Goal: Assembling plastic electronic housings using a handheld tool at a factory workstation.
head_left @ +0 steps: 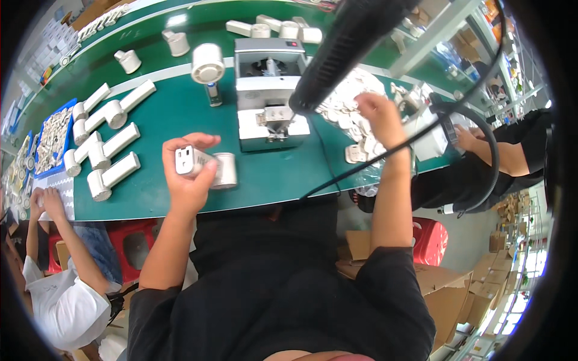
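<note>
My left hand [188,189] is wrapped round the handle of a white plastic housing [226,168], shaped like a small hair dryer. Slots show in the handle's end face, and its round head points right, low over the green bench [265,174]. Raised over a heap of flat white plastic parts [355,120], my right hand [385,120] has its fingers curled together; whatever they hold is too small to make out. Between the hands stands a grey and white bench machine [250,99] with a red switch. A thick black cylindrical tool [349,54] slants down beside it.
Several more white housings [117,144] lie at left; another stands on a small stand [208,63]. A blue tray [54,138] holds small parts. A black cable [361,162] crosses the view. Co-workers' hands [49,201] show at left and another hand [466,138] at right.
</note>
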Available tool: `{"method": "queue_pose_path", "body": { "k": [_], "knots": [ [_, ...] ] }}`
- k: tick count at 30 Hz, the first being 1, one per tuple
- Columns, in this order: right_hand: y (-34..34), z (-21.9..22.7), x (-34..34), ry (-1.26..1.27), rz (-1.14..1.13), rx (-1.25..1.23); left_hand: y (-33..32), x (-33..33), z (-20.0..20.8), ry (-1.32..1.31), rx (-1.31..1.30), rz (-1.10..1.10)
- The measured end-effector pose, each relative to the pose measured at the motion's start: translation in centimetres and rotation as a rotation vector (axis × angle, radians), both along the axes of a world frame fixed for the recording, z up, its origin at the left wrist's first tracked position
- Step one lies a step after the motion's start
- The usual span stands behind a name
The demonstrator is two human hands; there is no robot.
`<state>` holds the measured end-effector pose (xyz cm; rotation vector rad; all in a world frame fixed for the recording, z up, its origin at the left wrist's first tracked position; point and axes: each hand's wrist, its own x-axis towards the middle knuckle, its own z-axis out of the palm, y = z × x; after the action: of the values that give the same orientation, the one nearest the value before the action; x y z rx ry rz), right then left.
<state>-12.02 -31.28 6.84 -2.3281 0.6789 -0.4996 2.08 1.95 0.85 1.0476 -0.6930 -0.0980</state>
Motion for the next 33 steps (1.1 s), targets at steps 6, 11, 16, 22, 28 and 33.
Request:
{"method": "queue_pose_path", "body": {
  "k": [6, 11, 16, 22, 28, 33],
  "knots": [
    [0.6, -4.2, -0.7, 0.078, 0.192, -0.62, -0.2, -0.9, 0.8, -0.145, 0.15, -0.012],
    [0.3, -5.4, -0.2, 0.089, 0.067, -0.812, -1.0, -1.7, 1.3, -0.152, 0.202, -0.117],
    [8.9, 0.1, 2.7, -0.589, 0.459, -0.082, -0.8, -0.7, 1.1, -0.139, 0.323, -0.362],
    [15.1, 1.6, 5.5, -0.503, 0.985, -0.383, -0.9, -0.8, 1.6, -0.11, 0.251, -0.435],
    [14.8, 1.9, 4.1, -0.495, 0.772, -0.417, -0.1, -0.1, 0.8, -0.233, 0.33, -0.327],
    [12.9, 7.1, 10.5, -1.1, 0.209, 0.093, -0.3, -0.5, -0.5, -0.261, 0.242, -0.164]
  ]
}}
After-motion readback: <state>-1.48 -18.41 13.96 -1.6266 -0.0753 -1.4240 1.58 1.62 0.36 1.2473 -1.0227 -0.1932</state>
